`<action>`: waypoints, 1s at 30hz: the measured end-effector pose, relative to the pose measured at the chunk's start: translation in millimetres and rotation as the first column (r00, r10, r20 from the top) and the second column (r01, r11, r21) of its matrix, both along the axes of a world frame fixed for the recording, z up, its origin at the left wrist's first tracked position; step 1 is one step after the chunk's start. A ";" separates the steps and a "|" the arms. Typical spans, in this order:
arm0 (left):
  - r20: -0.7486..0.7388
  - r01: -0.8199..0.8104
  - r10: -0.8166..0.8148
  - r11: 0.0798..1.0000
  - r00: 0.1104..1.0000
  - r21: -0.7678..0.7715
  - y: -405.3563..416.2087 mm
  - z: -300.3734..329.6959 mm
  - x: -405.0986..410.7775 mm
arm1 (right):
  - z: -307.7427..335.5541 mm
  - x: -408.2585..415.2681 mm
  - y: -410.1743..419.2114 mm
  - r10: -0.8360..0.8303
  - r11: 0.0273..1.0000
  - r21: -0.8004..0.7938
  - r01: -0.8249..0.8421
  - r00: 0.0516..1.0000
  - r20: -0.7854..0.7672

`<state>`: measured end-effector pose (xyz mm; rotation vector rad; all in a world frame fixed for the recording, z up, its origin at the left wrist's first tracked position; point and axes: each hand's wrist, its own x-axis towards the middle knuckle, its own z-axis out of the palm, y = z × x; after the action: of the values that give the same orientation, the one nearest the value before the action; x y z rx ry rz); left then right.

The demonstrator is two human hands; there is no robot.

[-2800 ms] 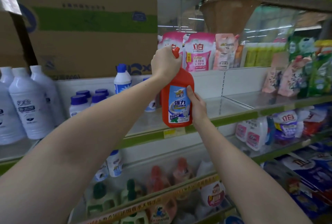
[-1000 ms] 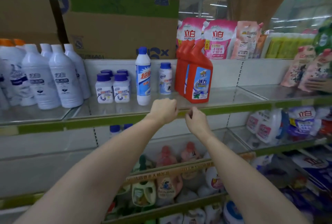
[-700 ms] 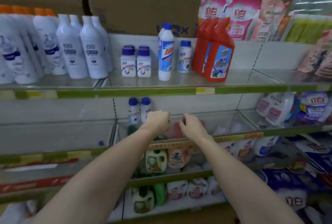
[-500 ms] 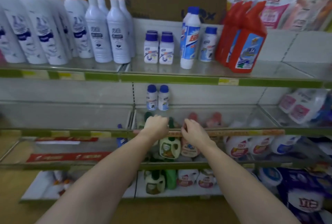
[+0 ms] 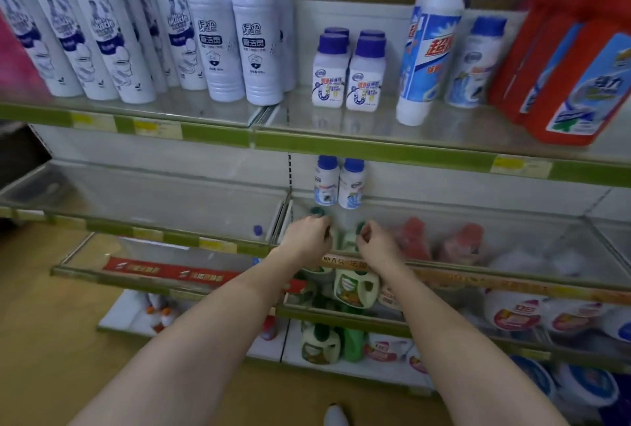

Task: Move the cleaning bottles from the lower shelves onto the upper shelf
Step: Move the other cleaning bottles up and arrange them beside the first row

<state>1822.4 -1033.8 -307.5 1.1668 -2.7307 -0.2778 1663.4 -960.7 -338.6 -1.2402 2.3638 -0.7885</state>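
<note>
My left hand (image 5: 305,238) and my right hand (image 5: 377,246) reach side by side into a lower shelf, fingers curled at the green caps of pale green bottles (image 5: 355,285). Whether either hand grips a cap is hidden by the fingers and the glass. Two small white bottles with blue caps (image 5: 338,183) stand just behind and above the hands. Red-capped bottles (image 5: 413,238) lie to the right of my right hand. On the upper shelf (image 5: 375,149) stand red cleaning bottles (image 5: 573,77) at the far right.
The upper shelf also holds tall white bottles (image 5: 235,33), small blue-capped bottles (image 5: 348,74) and a tall blue-and-white bottle (image 5: 430,43). Bare shelf surface lies between these groups. Glass front panels (image 5: 170,207) edge the lower shelves. More detergent jugs (image 5: 321,343) sit on the bottom shelf.
The view has tilted down from the upper shelf. Both hands dropped from the upper shelf's edge to the lower shelf and now sit at the green-capped bottles.
</note>
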 end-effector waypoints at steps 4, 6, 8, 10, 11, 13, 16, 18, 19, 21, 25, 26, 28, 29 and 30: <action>-0.019 -0.063 0.065 0.993 0.998 0.101 -27.6 -5.3 -34.9 | -16.2 -31.4 -36.2 -0.077 0.994 -0.064 0.090 0.981 0.181; 0.002 -0.091 0.091 0.987 0.996 0.135 -38.4 -13.4 -51.0 | -22.2 -43.8 -48.2 -0.059 0.992 -0.096 0.081 0.974 0.218; 0.003 -0.117 0.118 0.981 0.993 0.157 -48.4 -26.6 -64.4 | -28.3 -53.9 -57.7 -0.052 0.990 -0.114 0.085 0.964 0.262; -0.049 -0.142 0.153 0.973 0.987 0.181 -53.5 -35.5 -74.7 | -37.6 -63.1 -67.5 -0.035 0.989 -0.125 0.077 0.951 0.309; -0.094 -0.156 0.178 0.966 0.980 0.205 -55.7 -40.2 -79.6 | -43.2 -67.4 -72.8 -0.023 0.989 -0.131 0.071 0.942 0.335; -0.195 -0.179 0.239 0.943 0.951 0.281 -60.4 -47.9 -90.3 | -53.6 -75.7 -83.2 0.000 0.989 -0.137 0.055 0.927 0.376; -0.243 -0.198 0.311 0.895 0.919 0.400 -69.5 -56.8 -105.3 | -62.7 -86.9 -101.5 0.022 0.990 -0.138 0.037 0.915 0.403; -0.263 -0.207 0.359 0.859 0.895 0.468 -78.1 -62.7 -112.7 | -66.2 -92.9 -115.0 0.037 0.991 -0.131 0.025 0.893 0.450; -0.279 -0.210 0.386 0.841 0.879 0.499 -80.7 -63.2 -115.8 | -68.2 -96.1 -121.7 0.039 0.992 -0.128 0.024 0.882 0.469; -0.322 -0.209 0.441 0.803 0.838 0.558 -87.0 -64.2 -121.7 | -69.1 -102.1 -131.6 0.040 0.991 -0.132 0.030 0.867 0.497; -0.359 -0.187 0.513 0.738 0.780 0.649 -100.1 -63.6 -132.4 | -70.6 -112.6 -140.9 0.083 0.991 -0.133 -0.014 0.842 0.532; -0.355 -0.180 0.524 0.720 0.774 0.670 -103.6 -65.4 -134.9 | -70.4 -113.9 -142.9 0.095 0.992 -0.126 -0.031 0.837 0.539; -0.371 -0.144 0.530 0.698 0.762 0.701 -107.9 -68.4 -139.9 | -70.8 -114.9 -146.6 0.093 0.990 -0.136 -0.023 0.841 0.534; -0.388 -0.121 0.551 0.675 0.739 0.727 -107.6 -67.3 -143.0 | -70.9 -116.1 -146.3 0.067 0.988 -0.152 0.016 0.847 0.528; -0.415 -0.103 0.594 0.648 0.689 0.755 -107.8 -66.3 -146.0 | -70.3 -118.1 -145.2 0.029 0.984 -0.166 0.067 0.854 0.519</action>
<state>1676.4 -1141.6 -373.8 1.4032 -1.7108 -1.4324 1545.3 -1105.9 -409.0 -0.9120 1.8939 -1.1945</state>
